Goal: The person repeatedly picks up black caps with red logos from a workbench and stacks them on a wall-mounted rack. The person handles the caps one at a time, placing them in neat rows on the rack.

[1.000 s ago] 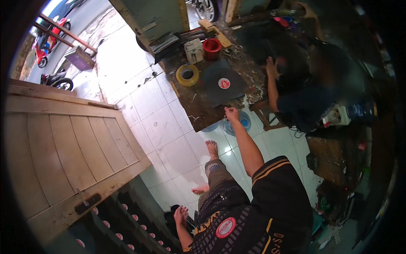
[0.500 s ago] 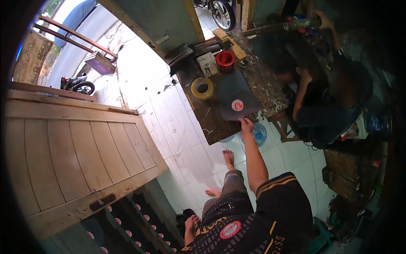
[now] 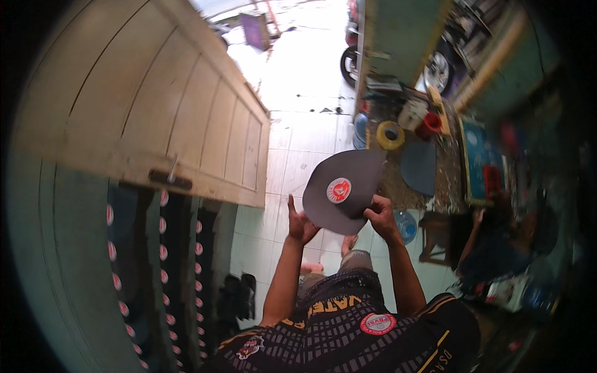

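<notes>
A dark grey, flat panel (image 3: 323, 177) with a rounded top and a round red-and-white sticker (image 3: 339, 191) is held in front of my body. My right hand (image 3: 380, 217) pinches its lower right edge between thumb and fingers. At the lower left edge, my left hand (image 3: 301, 227) touches the panel with its thumb stretched up and apart; some of its fingers are hidden behind the panel. Another dark grey panel (image 3: 418, 166) lies on the worn workbench (image 3: 401, 198) to the right.
A yellow tape roll (image 3: 390, 135) and a red cup (image 3: 428, 126) stand on the bench. At right, a co-worker's arm (image 3: 472, 233) shows beside a stool (image 3: 435, 239). A wooden door (image 3: 205, 118) and shelves with stickered dark panels (image 3: 180, 280) are at left.
My right hand has brought the stickered panel away from the bench toward my body. My left hand has come up to its edge. The view has turned, bringing more of the shelves in.
</notes>
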`<state>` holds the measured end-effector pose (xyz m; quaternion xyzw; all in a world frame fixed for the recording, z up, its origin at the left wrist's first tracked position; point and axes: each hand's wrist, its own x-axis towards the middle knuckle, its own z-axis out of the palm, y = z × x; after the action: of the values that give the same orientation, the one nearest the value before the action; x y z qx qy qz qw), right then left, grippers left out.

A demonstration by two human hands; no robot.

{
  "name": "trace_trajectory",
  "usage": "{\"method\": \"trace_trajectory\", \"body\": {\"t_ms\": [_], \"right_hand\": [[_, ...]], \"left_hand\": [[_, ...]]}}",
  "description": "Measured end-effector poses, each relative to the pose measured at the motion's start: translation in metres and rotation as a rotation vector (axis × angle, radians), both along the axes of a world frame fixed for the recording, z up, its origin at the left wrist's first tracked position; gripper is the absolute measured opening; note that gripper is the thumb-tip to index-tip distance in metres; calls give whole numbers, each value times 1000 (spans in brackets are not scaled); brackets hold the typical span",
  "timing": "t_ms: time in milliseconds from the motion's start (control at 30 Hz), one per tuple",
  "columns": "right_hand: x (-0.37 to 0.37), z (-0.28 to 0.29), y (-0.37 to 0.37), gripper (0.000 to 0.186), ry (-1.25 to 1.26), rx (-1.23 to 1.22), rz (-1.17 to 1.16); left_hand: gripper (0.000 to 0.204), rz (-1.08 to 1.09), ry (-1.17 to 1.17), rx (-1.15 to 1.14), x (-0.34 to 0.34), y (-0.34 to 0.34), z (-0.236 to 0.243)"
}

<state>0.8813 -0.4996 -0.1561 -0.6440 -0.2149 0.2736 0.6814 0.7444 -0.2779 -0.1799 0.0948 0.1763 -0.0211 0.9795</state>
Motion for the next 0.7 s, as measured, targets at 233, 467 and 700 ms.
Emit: {"method": "trace_trajectory", "body": {"t_ms": [233,467,700], "right_hand": [[-86,56,101,2,123,0,341],[-200,91,232,26,361,151,412],[-281,117,334,43,180,-26,971]], "left_hand": [[43,290,96,828,-155,83,83],[33,799,302,513,-324,119,102],[28,1181,389,502,-410,120,139]]}}
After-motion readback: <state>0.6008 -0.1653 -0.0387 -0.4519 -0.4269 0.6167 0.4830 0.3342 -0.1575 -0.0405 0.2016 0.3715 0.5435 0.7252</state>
